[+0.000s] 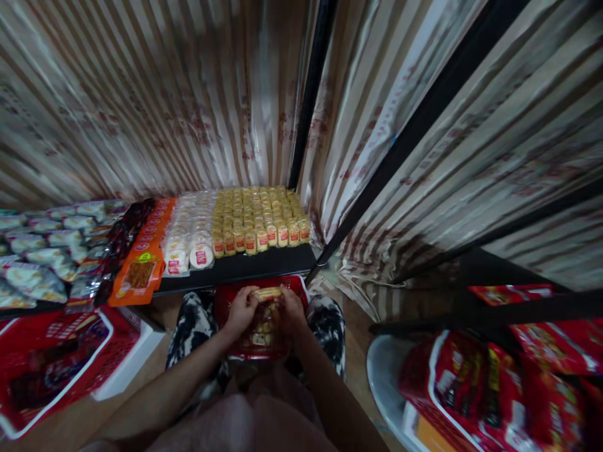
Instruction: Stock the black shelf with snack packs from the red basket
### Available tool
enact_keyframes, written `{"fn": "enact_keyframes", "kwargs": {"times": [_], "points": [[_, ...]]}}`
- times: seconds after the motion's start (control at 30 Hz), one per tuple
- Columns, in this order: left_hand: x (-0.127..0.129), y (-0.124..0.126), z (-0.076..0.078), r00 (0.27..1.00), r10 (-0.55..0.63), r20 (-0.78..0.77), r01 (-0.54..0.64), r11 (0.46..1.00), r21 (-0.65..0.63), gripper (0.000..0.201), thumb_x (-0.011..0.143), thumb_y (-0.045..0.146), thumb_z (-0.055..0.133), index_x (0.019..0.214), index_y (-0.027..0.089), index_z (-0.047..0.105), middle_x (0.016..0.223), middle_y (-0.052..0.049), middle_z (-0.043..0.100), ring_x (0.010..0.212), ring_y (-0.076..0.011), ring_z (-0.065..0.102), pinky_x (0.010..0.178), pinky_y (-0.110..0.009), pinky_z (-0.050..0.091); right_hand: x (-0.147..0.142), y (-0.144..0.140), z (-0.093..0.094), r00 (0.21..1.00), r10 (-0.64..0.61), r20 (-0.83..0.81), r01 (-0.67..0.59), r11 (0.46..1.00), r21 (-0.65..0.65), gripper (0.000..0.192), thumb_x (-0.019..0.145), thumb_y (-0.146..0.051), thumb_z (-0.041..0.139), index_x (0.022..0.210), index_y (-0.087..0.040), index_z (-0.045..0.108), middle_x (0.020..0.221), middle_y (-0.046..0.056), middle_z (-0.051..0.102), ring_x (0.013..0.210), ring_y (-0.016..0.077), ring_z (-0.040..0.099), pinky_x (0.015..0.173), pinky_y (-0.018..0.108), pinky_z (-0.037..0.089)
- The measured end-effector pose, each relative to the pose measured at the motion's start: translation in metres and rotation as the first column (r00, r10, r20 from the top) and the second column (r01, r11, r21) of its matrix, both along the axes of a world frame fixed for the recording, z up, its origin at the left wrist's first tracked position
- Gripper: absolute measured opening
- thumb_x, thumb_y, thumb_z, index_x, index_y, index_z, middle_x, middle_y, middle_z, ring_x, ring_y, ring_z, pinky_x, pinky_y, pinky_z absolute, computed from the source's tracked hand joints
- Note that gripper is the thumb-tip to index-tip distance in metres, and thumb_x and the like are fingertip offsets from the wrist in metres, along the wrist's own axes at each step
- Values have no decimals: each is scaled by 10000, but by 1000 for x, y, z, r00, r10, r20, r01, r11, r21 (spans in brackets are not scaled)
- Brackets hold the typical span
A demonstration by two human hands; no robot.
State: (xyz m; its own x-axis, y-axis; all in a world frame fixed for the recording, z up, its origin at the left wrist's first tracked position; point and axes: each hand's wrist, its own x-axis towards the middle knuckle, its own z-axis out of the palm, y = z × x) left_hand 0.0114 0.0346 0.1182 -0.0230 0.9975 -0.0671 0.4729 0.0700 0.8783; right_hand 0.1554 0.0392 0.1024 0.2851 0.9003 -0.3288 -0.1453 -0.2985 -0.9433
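Between both hands is a small yellow wrapped snack pack (267, 293), held level above a red basket (223, 301). My left hand (241, 312) is closed on the pack's left end, and my right hand (293, 307) is closed on its right end. More yellow packs (262, 329) lie in the basket beneath. Ahead on the black shelf (240, 269), similar yellow packs (259, 216) stand in tight rows. Left of them are round white wrapped packs (201, 250).
Orange bags (136, 276) and white pouches (40, 279) line the shelf at left. A red basket (106, 342) sits on the floor at left. Red snack bags (490, 383) fill a basket at right beside a grey-white basin (384, 376). Black poles (367, 201) and striped curtains (226, 94) stand behind.
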Motion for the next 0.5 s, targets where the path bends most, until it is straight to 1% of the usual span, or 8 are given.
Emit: {"fn": "enact_keyframes", "kwargs": {"times": [0.07,0.1,0.17,0.23,0.33,0.43,0.5], "points": [[2,6,7,997,42,63,-38,997,-65,222,786,187,474,962,161,606,949,-50,650,857,-142,608,808,-261,472,-2,3,3,991,-28,-128,22,998,-51,302,742,-484,497,780,-198,586,637,22,633,550,150,598,480,246,450],[3,9,10,992,65,105,-53,992,-114,217,792,203,467,958,155,599,879,-40,656,764,-131,610,734,-246,481,-2,4,5,982,-35,-185,23,998,-63,316,729,-488,519,817,-193,593,660,26,645,551,145,599,470,235,442],[6,13,18,974,118,193,-75,973,-218,220,811,252,449,946,143,584,701,-7,630,573,-108,562,569,-218,454,-1,5,9,967,-29,-253,15,998,-58,356,694,-475,579,900,-186,608,715,31,666,553,131,595,451,212,420],[10,17,24,952,170,255,-99,958,-271,230,817,298,448,914,133,576,584,19,579,483,-95,508,481,-200,402,2,4,11,956,-20,-291,10,999,-35,387,667,-451,627,951,-188,614,748,27,673,543,112,583,443,195,401],[14,20,31,936,189,297,-115,962,-249,258,813,359,463,873,133,572,556,28,558,469,-86,493,462,-189,378,5,3,8,949,-38,-313,38,999,-6,345,649,-430,654,896,-191,624,714,17,663,541,106,572,461,194,410],[17,23,34,944,119,307,-57,977,-203,289,795,391,497,909,137,574,637,12,595,524,-93,529,503,-200,410,5,4,0,951,-81,-297,84,996,-2,277,632,-415,660,787,-190,617,643,19,641,550,127,578,481,219,439],[20,27,34,959,56,278,-13,988,-153,290,747,331,570,965,139,571,752,-11,625,633,-111,574,588,-216,455,4,6,-5,952,-114,-284,117,993,-5,252,634,-415,649,747,-194,605,609,19,626,551,139,583,497,239,459]]}}
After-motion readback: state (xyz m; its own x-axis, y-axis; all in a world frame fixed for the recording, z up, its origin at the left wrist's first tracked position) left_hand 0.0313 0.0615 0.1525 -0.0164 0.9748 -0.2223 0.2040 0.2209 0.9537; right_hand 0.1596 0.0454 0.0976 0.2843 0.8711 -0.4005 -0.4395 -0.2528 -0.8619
